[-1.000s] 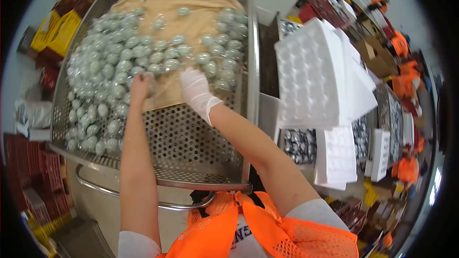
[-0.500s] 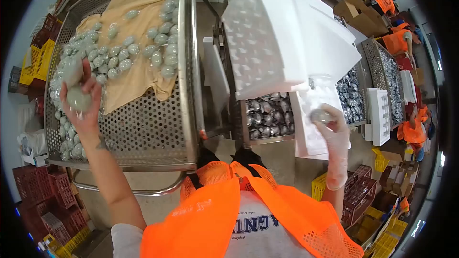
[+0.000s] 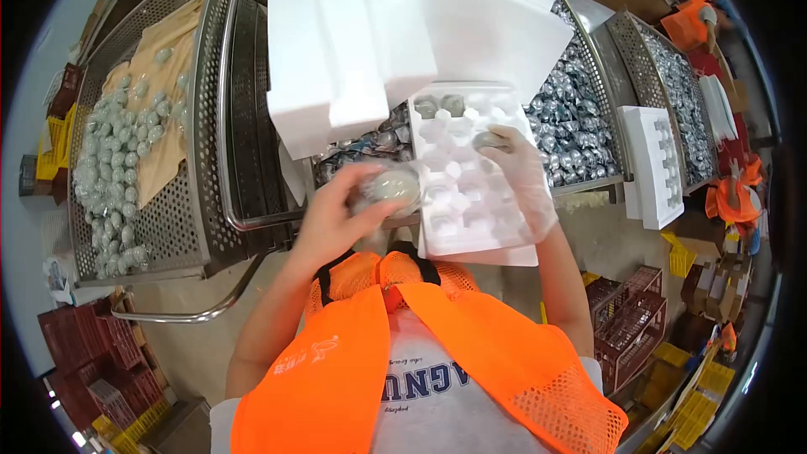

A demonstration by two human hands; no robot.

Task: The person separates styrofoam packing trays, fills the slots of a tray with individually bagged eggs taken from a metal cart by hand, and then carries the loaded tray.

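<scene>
At far left, one perforated metal cart (image 3: pixel 172 231) carries a heap of pale green, clear-wrapped eggs (image 3: pixel 105 172), too closely piled to count, on and beside a single tan cloth (image 3: pixel 164 170). Below it, dark red crates (image 3: pixel 80 345) stand stacked.

Nearer the middle, the worker's bare left hand (image 3: pixel 338 214), forearm angled up and inward, curls its fingers and thumb around at least one wrapped egg (image 3: pixel 392 187) just beside a white molded tray (image 3: pixel 466 245); motion blur hides whether a second is in the grip. Two eggs (image 3: pixel 453 105) sit side by side in the cells at the tray's far left corner, while nearer cells look unfilled. Behind, large white foam pieces (image 3: pixel 336 59) lie overlapped above dark, shiny wrapped balls (image 3: pixel 366 151).

The right hand (image 3: pixel 523 170), in one translucent glove, reaches over the tray's right side from a raised forearm, fingers bent inward and pinching one egg (image 3: pixel 489 142) with the thumb above the cells.

Farther right, a metal bin (image 3: pixel 626 175) brims with more dark balls, uncounted; beside it, one white foam tray stands on edge (image 3: pixel 647 170), near a second ball-filled cart (image 3: pixel 629 46).
</scene>
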